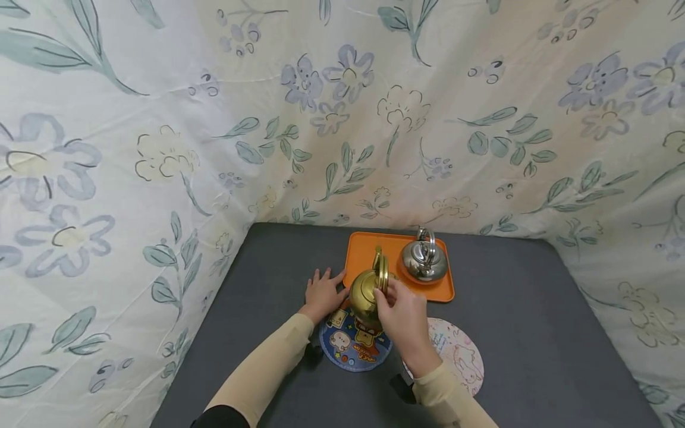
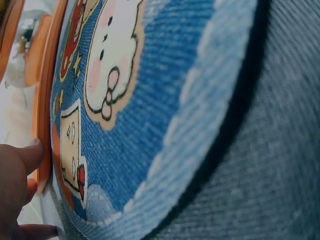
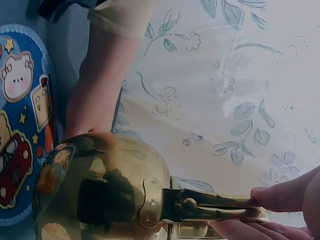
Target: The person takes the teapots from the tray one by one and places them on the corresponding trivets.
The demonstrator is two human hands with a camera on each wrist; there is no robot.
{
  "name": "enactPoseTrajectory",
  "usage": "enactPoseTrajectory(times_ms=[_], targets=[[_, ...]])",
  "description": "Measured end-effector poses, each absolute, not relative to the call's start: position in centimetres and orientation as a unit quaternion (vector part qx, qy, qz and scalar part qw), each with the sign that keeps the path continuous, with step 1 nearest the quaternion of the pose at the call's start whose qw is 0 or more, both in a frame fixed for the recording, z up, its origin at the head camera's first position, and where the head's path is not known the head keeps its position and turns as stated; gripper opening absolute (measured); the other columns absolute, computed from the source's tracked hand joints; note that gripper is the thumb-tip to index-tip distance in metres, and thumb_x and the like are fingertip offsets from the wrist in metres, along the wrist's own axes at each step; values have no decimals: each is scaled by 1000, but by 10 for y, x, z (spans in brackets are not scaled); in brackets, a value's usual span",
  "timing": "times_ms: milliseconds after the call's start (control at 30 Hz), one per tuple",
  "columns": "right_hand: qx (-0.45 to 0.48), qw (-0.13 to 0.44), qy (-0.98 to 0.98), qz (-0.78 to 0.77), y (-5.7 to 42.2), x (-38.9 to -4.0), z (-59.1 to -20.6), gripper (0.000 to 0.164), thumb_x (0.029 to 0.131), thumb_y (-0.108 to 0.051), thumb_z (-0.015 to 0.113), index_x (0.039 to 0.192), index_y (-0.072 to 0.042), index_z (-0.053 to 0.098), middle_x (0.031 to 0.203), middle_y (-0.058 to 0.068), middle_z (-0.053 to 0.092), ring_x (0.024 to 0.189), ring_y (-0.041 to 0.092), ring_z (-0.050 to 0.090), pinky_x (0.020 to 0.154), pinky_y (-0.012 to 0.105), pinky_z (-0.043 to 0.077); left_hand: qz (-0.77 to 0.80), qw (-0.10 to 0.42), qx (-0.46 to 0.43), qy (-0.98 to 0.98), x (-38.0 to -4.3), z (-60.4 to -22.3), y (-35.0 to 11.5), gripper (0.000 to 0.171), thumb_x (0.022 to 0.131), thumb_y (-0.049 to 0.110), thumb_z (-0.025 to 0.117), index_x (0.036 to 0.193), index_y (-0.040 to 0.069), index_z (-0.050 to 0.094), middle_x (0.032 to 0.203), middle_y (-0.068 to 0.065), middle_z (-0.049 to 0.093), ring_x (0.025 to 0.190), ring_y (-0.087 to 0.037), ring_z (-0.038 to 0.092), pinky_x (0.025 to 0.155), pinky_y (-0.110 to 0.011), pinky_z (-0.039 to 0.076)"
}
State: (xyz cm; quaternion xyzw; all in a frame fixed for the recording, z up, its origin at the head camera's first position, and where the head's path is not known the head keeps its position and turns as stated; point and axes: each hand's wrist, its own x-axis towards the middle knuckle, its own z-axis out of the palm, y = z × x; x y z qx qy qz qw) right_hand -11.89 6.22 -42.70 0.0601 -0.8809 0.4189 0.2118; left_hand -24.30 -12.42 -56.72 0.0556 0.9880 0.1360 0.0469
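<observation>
My right hand grips the handle of a shiny gold kettle. In the right wrist view, the thumb and fingers pinch the folded handle from both sides. The kettle overlaps the front left corner of an orange tray and a round blue cartoon mat. At the tray's left front corner, my left hand lies with its fingers spread. Seen from the left wrist, the thumb is right at the tray's rim. A silver kettle stands upright on the tray's right half.
A round pink mat lies to the right of the blue one, partly under my right forearm. All of this is on a dark grey table. Flower-patterned cloth hangs behind the table and along its sides.
</observation>
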Motion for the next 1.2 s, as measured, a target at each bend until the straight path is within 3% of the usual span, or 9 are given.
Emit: enactPoseTrajectory(times_ms=[633, 1200], targets=[[95, 247, -871, 415, 51, -99, -453, 30, 86, -6, 80, 111, 7, 71, 90, 17, 78, 74, 22, 77, 60, 31, 61, 126, 41, 48, 990, -245, -573, -120, 59, 99, 60, 54, 154, 41, 42, 160, -12, 39, 150, -45, 26, 117, -63, 29], [102, 244, -866, 425, 43, -86, -476, 27, 86, -5, 80, 108, 7, 70, 89, 14, 78, 73, 19, 77, 59, 26, 60, 152, 25, 59, 986, -241, -575, -121, 64, 96, 64, 55, 153, 36, 45, 158, -16, 41, 149, -48, 27, 116, -65, 28]])
